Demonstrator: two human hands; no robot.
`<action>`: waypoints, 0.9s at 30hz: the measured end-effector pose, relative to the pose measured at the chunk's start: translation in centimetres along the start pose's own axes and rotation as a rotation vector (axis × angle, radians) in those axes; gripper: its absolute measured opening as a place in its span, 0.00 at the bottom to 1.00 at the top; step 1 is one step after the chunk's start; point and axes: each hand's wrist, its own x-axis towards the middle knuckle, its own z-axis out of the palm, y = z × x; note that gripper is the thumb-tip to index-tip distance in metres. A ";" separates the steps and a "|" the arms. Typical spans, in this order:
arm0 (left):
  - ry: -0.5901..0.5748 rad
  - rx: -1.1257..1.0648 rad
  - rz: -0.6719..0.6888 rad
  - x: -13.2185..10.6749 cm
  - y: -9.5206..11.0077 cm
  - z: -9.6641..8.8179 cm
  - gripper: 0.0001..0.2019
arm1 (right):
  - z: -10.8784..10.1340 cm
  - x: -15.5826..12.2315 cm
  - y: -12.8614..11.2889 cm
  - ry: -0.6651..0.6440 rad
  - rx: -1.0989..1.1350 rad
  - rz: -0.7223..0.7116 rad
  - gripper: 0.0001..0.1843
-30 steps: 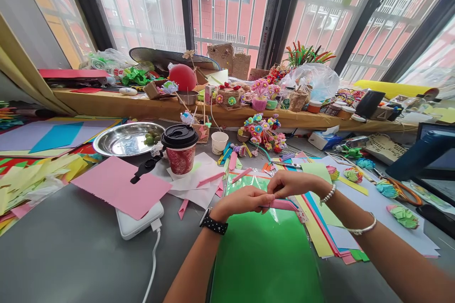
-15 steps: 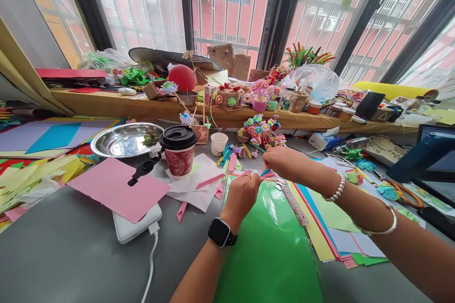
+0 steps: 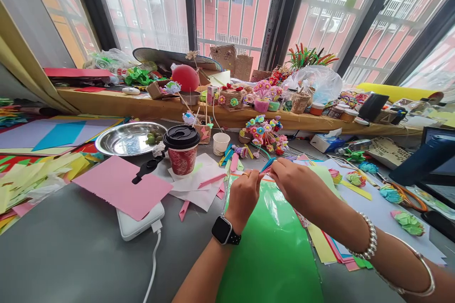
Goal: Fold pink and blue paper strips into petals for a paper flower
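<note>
My left hand (image 3: 244, 194), with a watch on its wrist, is closed in a pinch over the top of a glossy green sheet (image 3: 270, 246). My right hand (image 3: 295, 177) comes in from the right, its fingers pinched close to the left hand's fingertips. A small blue paper piece (image 3: 268, 164) shows at the right fingertips, with pinkish bits below it; the fingers cover most of it. What exactly sits in the left fingertips is mostly hidden. Just beyond the hands stands a bunch of colourful yarn flowers (image 3: 263, 130).
To the left are a lidded red cup (image 3: 182, 156), a steel bowl (image 3: 106, 144), pink paper (image 3: 121, 184) and a white power bank (image 3: 137, 225) with a cable. On the right lie stacked coloured papers (image 3: 322, 246) and crumpled paper flowers (image 3: 407, 222). A cluttered windowsill (image 3: 159, 106) runs behind.
My right hand has turned and lowered slightly, its forearm now reaching across more of the papers. The blue piece shows more at its fingertips. My left hand stays nearly in place.
</note>
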 end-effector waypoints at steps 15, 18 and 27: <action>-0.075 -1.250 -0.543 0.7 0.3 0.6 0.19 | 1.5 -0.1 -1.2 0.190 0.322 0.106 0.09; -0.088 -1.384 -0.610 0.8 0.4 0.4 0.20 | 2.0 -0.2 -2.1 0.207 0.338 0.129 0.09; -0.129 -1.482 -0.703 0.8 0.2 0.1 0.20 | 5.0 -1.0 -2.9 0.267 0.911 0.360 0.10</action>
